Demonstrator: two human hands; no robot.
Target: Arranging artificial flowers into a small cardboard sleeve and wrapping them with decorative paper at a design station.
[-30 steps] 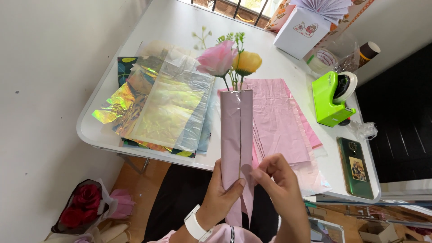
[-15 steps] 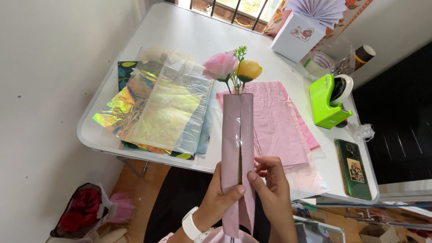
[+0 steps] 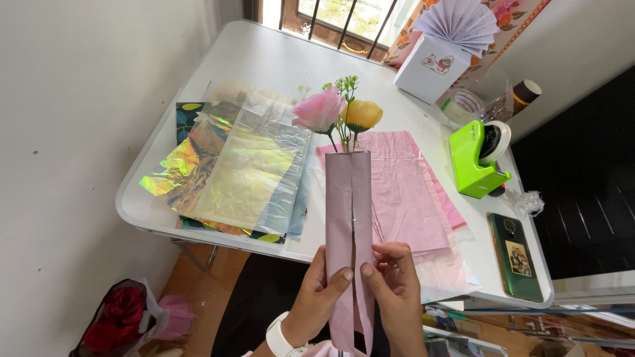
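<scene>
I hold a narrow tube of pink wrapping paper (image 3: 349, 218) upright in front of me, above the near table edge. A pink flower (image 3: 319, 111), a yellow flower (image 3: 362, 114) and green sprigs stick out of its top. My left hand (image 3: 320, 293) grips the tube's lower left side, thumb on the front. My right hand (image 3: 394, 291) holds the lower right side, thumb pressing beside the overlapping seam. The stems are hidden inside the paper.
On the white table (image 3: 278, 63) lie iridescent and clear cellophane sheets (image 3: 231, 172), pink tissue sheets (image 3: 405, 188), a green tape dispenser (image 3: 477, 157), a phone (image 3: 516, 254), tape rolls (image 3: 466, 104) and a white box with a paper fan (image 3: 433, 66). A red rose bouquet (image 3: 116, 320) lies on the floor.
The wrapped flowers have been raised slightly and stand straighter. My hands have shifted a little on the tube's lower part, still holding it.
</scene>
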